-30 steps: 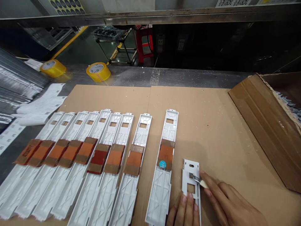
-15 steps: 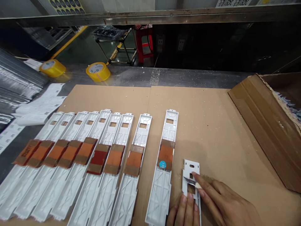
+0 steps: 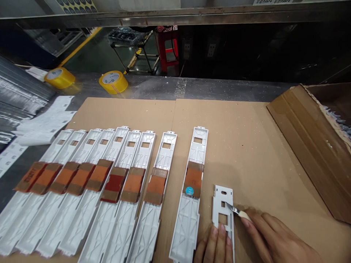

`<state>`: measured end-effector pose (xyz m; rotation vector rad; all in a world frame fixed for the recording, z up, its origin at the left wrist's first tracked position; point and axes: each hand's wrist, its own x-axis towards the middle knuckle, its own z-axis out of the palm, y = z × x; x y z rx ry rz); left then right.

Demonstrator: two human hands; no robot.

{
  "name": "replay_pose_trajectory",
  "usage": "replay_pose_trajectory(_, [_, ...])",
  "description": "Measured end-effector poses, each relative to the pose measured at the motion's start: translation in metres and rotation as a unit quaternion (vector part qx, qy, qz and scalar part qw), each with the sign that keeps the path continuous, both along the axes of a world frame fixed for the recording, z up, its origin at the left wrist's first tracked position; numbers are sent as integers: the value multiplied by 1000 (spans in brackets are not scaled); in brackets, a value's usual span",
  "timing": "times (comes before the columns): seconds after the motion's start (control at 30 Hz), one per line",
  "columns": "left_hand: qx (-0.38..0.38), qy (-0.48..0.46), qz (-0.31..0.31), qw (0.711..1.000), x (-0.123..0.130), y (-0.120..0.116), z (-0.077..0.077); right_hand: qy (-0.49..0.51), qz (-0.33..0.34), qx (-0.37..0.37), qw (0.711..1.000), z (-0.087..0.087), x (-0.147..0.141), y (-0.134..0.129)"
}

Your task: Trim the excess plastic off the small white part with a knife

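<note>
Right hand (image 3: 276, 233) drawn back rightward since the last frame, carrying the small pale-handled knife (image 3: 235, 210) with it; blade tip now at the right side of the smaller square opening in the perforated white strip (image 3: 219, 210). Left hand (image 3: 216, 246) unmoved.

Largest first. Dark table (image 3: 153, 86), speckled with pale debris at the far side. Brown cardboard sheet (image 3: 241, 146) over most of it. Open carton (image 3: 304, 146) at right, torn along the rim. Nine long white plastic strips (image 3: 181, 226) laid ribbed face up: seven close together on the left, the eighth just right of them, the ninth further right, apart.

Perforated strip lies flat on the sheet, right of the ninth, smoother face up, near end under the left hand. Left fingers rest on its upper face; cannot tell whether they grip underneath. Right hand closed around the knife handle; blade contact with the strip uncertain.

Two rolls of yellow tape (image 3: 116, 87) on the table, far left. Brown-and-orange pads (image 3: 133, 184) set across the nine strips, one pad dark red. Round blue sticker (image 3: 189, 191) on the ninth strip's pad.
</note>
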<state>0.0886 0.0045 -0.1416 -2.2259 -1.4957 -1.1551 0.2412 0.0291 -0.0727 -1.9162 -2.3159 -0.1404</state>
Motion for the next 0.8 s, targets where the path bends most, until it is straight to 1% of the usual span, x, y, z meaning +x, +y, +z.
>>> replay_pose_trajectory(0.17, [-2, -4, -1, 1000, 1, -1, 0, -33, -1, -7, 999, -6, 0, -1])
replay_pose_trajectory(0.3, [-2, -7, 5, 1000, 2, -1, 0, -57, 21, -23, 998, -11, 4, -4])
replay_pose_trajectory(0.43, [-4, -3, 2, 1000, 2, 0, 1, -64, 12, -3, 998, -6, 0, -1])
replay_pose_trajectory(0.57, [-3, -10, 7, 1000, 2, 0, 0, -67, 20, 4, 998, -1, -5, 3])
replay_pose_trajectory(0.67, [-3, -15, 10, 1000, 2, 0, 0, -77, 5, 12, 997, -1, -6, 3])
replay_pose_trajectory(0.8, [7, -11, 12, 1000, 3, 3, 1, -78, 1, -2, 997, -3, -5, 1])
